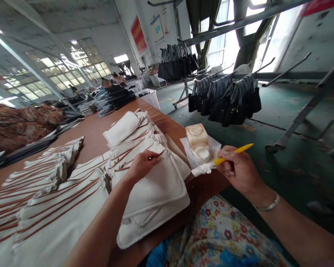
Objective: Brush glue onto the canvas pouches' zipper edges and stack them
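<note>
My left hand [144, 163] is closed in a pinch on a thin brown strip [160, 152] at the upper edge of a cream bag piece [156, 181]. That piece lies on top of a stack of similar ones. My right hand [236, 167] grips a yellow-handled brush [241, 149] over the table's right edge. The brush's lower end meets a white, paste-covered clump [203, 169]. Just beyond it, an off-white plastic tub [197, 136] crusted with white paste sits on a pale sheet [215, 144].
Overlapping cream pieces with brown strips [52, 200] cover the brown table [96, 131] at left. Brown bundles [25, 126] and dark stacked pieces [114, 98] lie farther back. Black bags [225, 104] hang from a metal rack [303, 107] at right. People are in the distance.
</note>
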{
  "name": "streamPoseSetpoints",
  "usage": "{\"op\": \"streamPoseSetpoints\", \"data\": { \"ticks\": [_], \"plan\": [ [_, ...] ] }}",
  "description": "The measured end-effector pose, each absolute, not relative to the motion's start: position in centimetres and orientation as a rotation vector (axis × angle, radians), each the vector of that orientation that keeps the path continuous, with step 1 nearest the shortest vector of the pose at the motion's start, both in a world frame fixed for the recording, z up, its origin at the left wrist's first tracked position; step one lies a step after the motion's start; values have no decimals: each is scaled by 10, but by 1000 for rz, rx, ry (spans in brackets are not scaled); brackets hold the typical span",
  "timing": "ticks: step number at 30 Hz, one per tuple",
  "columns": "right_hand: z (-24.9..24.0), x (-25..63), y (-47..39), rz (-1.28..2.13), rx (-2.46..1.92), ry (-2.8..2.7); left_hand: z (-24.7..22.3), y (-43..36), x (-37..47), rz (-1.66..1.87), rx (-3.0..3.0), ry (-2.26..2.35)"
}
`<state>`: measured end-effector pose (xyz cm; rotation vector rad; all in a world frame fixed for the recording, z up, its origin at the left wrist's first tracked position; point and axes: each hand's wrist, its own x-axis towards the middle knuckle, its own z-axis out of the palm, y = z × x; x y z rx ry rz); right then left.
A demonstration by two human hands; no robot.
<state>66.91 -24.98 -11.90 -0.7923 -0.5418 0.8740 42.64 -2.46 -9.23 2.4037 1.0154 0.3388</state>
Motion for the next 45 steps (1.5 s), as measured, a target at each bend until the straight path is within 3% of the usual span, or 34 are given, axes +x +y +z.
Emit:
{"op": "streamPoseSetpoints", "data": {
  "ticks": [5, 12, 19, 24, 34, 40, 45],
  "plan": [
    [-88, 657, -232, 635, -872, -825, -74, -83, 425, 322, 2217, 785],
    [-93, 652, -225, 338, -1091, -1113, -71, -121, 420, 308, 2121, 672],
    [-91, 641, -248, 461, -1045, -1047, -70, -141, 415, 406, 2167, 684],
    [-94, 646, -249, 349, -1102, -1006, -70, -163, 405, 510, 2344, 647],
    [-80, 638, -256, 1115, -757, -832, -58, -184, 394, 624, 2497, 537],
    [-80, 644, -255, 1036, -739, -714, -55, -185, 394, 561, 2470, 546],
    [-80, 634, -258, 1262, -662, -705, -40, -178, 399, 531, 2344, 482]
  ]
}}
